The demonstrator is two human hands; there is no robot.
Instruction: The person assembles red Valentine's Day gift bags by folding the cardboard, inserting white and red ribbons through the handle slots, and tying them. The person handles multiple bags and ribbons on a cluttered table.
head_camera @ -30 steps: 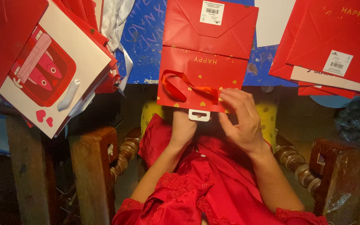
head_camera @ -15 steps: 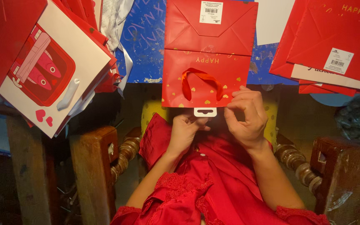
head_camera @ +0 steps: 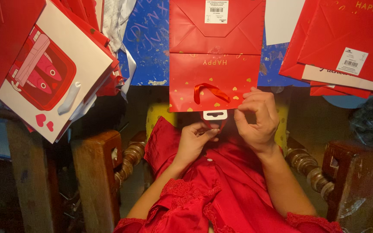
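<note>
At tabletop edge | flat red paper gift bag (head_camera: 216, 64): light, creasable, grip near white hang tab (head_camera: 215, 114) | left hand (head_camera: 194, 140) pinches beneath tab | right hand (head_camera: 257, 118) curled, pinching nothing visible

Flat red gift bag (head_camera: 216, 56), gold hearts

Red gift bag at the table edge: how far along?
Done: the red gift bag lies folded flat, base flap up, ribbon handle on top. In hand: both hands meet at its white hang tab; the left hand pinches just under it, the right hand curls beside it. Left: the tab is still attached. Similar flat bags lie stacked to the right.
</note>
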